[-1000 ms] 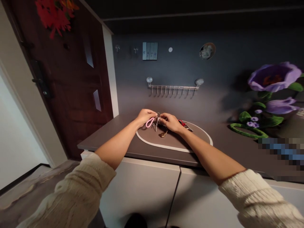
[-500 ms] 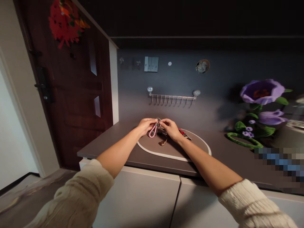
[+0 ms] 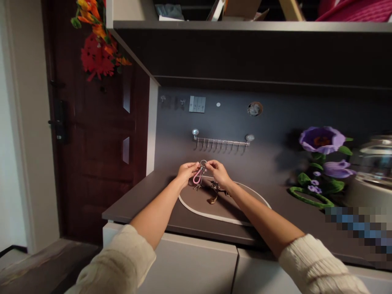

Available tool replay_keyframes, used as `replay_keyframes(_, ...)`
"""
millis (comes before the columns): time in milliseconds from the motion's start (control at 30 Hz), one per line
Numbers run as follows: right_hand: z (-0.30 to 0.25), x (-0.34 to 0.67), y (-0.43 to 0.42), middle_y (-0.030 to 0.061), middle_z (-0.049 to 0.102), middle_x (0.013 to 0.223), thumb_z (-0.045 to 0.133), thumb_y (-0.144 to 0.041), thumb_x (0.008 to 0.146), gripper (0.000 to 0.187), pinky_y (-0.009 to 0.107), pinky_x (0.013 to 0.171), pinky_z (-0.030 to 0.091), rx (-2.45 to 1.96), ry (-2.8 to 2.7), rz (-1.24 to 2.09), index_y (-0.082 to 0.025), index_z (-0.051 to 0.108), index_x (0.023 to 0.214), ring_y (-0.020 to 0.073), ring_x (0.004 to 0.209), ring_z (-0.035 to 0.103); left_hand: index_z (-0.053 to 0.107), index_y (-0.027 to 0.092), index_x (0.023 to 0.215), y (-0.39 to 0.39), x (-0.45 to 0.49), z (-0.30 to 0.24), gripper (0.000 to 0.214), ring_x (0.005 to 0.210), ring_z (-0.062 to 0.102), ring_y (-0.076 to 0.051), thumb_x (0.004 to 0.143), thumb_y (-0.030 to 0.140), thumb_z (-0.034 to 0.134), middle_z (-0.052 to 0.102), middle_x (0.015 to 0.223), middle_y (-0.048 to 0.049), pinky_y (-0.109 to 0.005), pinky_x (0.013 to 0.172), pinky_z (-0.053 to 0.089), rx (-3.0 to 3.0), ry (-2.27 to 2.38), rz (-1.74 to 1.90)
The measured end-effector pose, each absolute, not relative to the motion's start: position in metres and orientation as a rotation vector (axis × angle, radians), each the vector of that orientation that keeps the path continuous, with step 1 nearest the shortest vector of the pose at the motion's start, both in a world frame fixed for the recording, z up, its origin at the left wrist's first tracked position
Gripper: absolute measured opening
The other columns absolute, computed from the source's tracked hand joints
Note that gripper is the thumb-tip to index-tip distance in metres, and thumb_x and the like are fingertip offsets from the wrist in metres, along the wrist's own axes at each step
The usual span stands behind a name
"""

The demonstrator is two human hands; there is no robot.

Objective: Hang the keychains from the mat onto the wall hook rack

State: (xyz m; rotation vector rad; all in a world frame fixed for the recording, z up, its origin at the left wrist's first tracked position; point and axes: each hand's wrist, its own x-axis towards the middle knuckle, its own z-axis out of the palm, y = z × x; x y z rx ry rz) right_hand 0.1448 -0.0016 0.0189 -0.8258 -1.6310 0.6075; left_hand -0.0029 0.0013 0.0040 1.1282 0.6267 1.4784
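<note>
Grip: both hands clenched in fingertip pinches on one key bunch [image 3: 199,176]. The left hand [image 3: 187,172] has the left side of the metal ring, the right hand [image 3: 218,173] the right side, ring at the top between them.

- Bunch is in the air, over the far left part of the oval mat [image 3: 196,207] on the counter [image 3: 137,204]
- Pink loop [image 3: 197,177] hangs straight down from the ring, small keys dangling below it, apart from the mat
- Change: a second ago the bunch sat low, close over the mat, with the loop swung out to the left. Half a second ago it was already turning downward. Now it is raised and hangs free
- Both hands have come up and moved further from the body with it
- View has tipped up too, so a shelf over the dark wall now shows
- Brown fob [image 3: 212,200] lies on the mat just near of the right wrist, same spot as before
- Hook rail [image 3: 221,141] on the wall, beyond and above the hands

Reading: all the weight of the bunch now looks carried by the two pinches, and the ring seems closer under the rail than it was
</note>
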Motion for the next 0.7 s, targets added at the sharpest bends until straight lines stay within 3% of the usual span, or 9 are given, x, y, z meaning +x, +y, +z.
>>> replay_keyframes(267,0.054,0.122,0.029,-0.0032,0.051,0.063,0.058,-0.032,0.068,0.019,0.023,0.057,0.043,-0.827,-1.421,0.818,-0.017,0.047,0.071,0.0078,0.056,0.049,0.059,0.011,0.071,0.007,-0.010,0.003,0.017,0.050,0.053,-0.004,0.076,0.027,0.058,0.064,0.071,-0.0043,-0.016,0.051,0.039,0.967,1.059,1.634)
replay_keyframes(433,0.069,0.103,0.045,-0.0040,0.048,0.058,0.049,-0.021,0.074,0.007,0.024,0.057,0.048,-0.839,-1.304,0.839,-0.018,0.045,0.070,0.0074,0.053,0.049,0.057,0.010,0.070,0.007,-0.009,0.000,0.018,0.049,0.053,-0.004,0.079,0.024,0.052,0.064,0.071,-0.0052,-0.015,0.047,0.037,0.955,1.197,1.594)
replay_keyframes(700,0.074,0.078,0.074,-0.0041,0.046,0.049,0.049,-0.020,0.075,0.010,0.022,0.054,0.050,-0.906,-1.138,0.773,-0.017,0.048,0.066,0.0070,0.049,0.048,0.058,0.011,0.065,0.010,-0.007,-0.003,0.018,0.047,0.051,-0.005,0.079,0.022,0.052,0.063,0.065,-0.0041,-0.015,0.045,0.036,0.974,1.248,1.603)
